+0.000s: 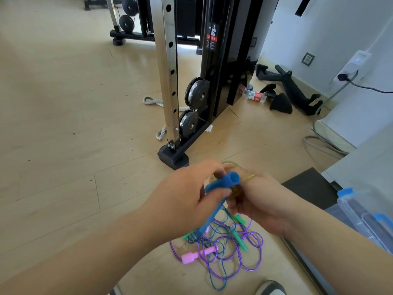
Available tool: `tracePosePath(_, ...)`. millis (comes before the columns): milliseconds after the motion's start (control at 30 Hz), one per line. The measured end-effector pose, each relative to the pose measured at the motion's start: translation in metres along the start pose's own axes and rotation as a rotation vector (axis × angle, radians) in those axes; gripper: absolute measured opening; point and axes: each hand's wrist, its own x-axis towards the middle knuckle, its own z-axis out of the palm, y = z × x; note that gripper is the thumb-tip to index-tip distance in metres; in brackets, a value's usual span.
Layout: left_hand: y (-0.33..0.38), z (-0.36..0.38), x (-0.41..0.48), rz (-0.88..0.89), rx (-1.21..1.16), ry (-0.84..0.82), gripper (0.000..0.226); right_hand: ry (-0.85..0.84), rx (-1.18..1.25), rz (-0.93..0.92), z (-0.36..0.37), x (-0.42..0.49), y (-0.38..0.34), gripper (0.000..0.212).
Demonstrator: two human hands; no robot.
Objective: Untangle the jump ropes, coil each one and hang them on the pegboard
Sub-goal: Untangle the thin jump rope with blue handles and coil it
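A shoe (270,288) shows at the bottom edge, just in front of the tangle (221,250). The tangle is a heap of purple and teal cords lying loose on the floor (63,145). A pink handle (191,256) lies at the tangle's left edge and a green handle (240,241) lies across its middle.

Both hands are held close together directly above the tangle. The left hand (185,194) has its fingers and thumb curled round the blue handles (225,182). One handle points its open end upward, and the other slants down until its tip reaches the tangle. The right hand (261,203) is closed on a bundle of yellow cord (236,191), and a thin strand runs out over its knuckles. Its fingertips are hidden behind the blue handles.

To the right of the tangle stands a clear box (361,209) with blue clips. A dark mat (308,186) lies just beyond the box.

Beyond the tangle is a machine (169,81) with a holed steel upright and black pulleys. Its foot is planted near the hands.

Further back and to the right of the tangle, a bottle (254,96) lies on its side by some black grips (297,90). A socket (308,58) sits in the wall behind them.
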Motion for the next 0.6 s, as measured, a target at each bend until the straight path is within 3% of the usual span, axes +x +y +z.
tracePosePath(167,-0.006,0.001,0.003,-0.193,-0.06,0.13,0.022,-0.088,-0.085,-0.077,0.002,-0.006,-0.003,0.022)
tracePosePath(267,-0.007,0.005,0.004,-0.248,-0.151,0.216,0.024,-0.162,-0.107,-0.111,-0.002,-0.008,-0.006,0.028)
tracePosePath(400,-0.007,0.004,0.007,-0.276,-0.136,0.287,0.026,-0.257,-0.08,-0.132,-0.005,-0.01,-0.008,0.036)
tracePosePath(600,-0.006,0.003,0.005,-0.168,-0.018,0.245,0.02,-0.161,0.102,-0.019,0.005,-0.015,-0.014,0.06)
